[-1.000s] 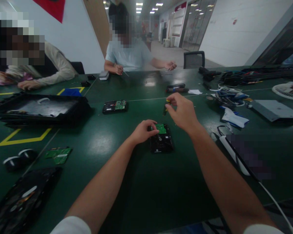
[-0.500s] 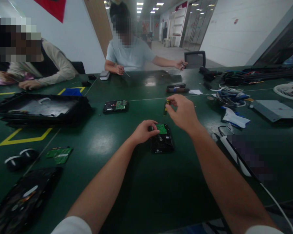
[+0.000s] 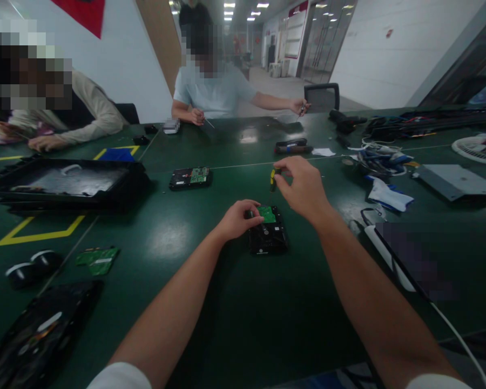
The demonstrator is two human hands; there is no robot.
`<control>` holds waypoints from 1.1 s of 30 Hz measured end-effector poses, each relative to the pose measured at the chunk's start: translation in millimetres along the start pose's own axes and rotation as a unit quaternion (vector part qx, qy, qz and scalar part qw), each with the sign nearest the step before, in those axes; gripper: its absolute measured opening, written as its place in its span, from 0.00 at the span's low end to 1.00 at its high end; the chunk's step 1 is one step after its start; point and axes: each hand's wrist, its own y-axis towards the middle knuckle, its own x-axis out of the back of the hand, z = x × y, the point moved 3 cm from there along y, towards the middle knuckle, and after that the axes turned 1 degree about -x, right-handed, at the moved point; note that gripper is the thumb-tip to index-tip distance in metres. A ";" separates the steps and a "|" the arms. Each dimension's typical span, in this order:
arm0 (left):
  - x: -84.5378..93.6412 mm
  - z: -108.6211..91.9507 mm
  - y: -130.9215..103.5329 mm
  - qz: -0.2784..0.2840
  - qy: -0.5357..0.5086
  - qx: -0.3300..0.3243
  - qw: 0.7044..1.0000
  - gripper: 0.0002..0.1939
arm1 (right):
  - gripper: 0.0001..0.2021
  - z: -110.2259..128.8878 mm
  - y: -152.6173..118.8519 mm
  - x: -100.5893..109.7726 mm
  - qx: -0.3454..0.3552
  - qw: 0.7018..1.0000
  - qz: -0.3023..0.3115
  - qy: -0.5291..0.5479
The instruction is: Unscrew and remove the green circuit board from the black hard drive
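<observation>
A black hard drive (image 3: 269, 240) with a green circuit board (image 3: 269, 214) lies on the dark green table in front of me. My left hand (image 3: 243, 219) rests at its left edge, thumb and fingers pinched over the board; what is between them, if anything, is too small to make out. My right hand (image 3: 299, 183) holds a small yellow and black screwdriver (image 3: 272, 179) upright by its handle, above the drive's far edge. The tip of the screwdriver is hard to see near the board.
Another drive (image 3: 190, 177) lies ahead to the left, near a stack of black trays (image 3: 68, 186). A loose green board (image 3: 99, 260) and a larger opened drive (image 3: 40, 329) are at left. A tablet (image 3: 405, 265), gloves (image 3: 389, 195) and cables are at right. Two people sit across.
The yellow part of the screwdriver handle shows more now, as its angle or turn in my right hand has changed slightly. My left hand has hardly moved. The view has shifted a little.
</observation>
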 end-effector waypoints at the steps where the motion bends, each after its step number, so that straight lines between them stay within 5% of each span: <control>1: -0.1 0.5 -0.1 -0.001 -0.001 0.000 1.000 0.06 | 0.10 0.4 0.1 0.2 0.000 1.000 0.002 -0.001; 33: -1.6 5.5 0.9 -0.006 0.001 -0.003 1.000 0.06 | 0.11 5.0 0.1 2.6 -0.002 0.999 0.027 -0.017</control>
